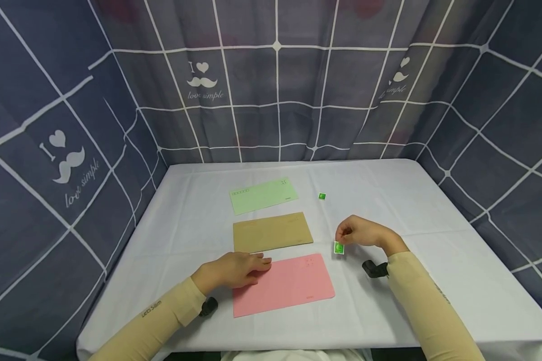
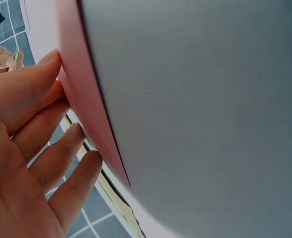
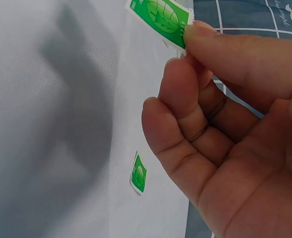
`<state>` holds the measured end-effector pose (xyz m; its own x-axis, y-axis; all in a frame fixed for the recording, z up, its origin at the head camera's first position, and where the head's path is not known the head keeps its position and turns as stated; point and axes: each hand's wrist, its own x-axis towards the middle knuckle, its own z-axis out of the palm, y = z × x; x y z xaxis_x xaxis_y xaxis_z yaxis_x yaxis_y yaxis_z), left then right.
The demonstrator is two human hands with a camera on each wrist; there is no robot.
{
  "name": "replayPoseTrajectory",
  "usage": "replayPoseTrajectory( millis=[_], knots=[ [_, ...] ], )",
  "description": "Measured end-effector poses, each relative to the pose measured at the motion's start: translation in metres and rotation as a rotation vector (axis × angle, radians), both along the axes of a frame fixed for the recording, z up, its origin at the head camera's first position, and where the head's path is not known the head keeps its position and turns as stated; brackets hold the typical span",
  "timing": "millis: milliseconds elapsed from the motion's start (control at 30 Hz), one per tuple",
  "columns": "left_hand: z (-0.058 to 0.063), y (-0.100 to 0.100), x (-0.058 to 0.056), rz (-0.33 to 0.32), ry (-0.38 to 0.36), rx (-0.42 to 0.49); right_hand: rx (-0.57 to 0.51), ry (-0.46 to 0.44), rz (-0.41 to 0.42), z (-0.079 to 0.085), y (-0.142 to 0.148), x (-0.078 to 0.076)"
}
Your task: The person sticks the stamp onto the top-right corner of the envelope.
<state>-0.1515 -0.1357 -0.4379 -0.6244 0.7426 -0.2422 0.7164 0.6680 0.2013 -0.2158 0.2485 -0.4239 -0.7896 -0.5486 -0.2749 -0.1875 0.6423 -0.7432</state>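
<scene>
My right hand pinches a green postage stamp with a white perforated edge between thumb and index finger. In the right wrist view the stamp is held by one corner, picture side showing, with the other fingers bent below. Over on the left, my left hand rests on the top left part of a pink envelope. The left wrist view has those fingers loosely extended, tips against the envelope. A second green stamp lies on the table beyond my right hand.
Beyond the pink envelope lie a brown envelope and, farther back, a light green envelope. All are on a white-covered table. Dark checked curtains hang along the back and both sides.
</scene>
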Motion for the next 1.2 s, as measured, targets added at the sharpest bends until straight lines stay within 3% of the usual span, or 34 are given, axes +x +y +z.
replayPoseTrajectory(
  millis=[1200],
  knots=[
    [-0.001, 0.000, 0.002, 0.009, -0.004, -0.003, -0.017, -0.037, 0.038, -0.007, -0.018, -0.004]
  ],
)
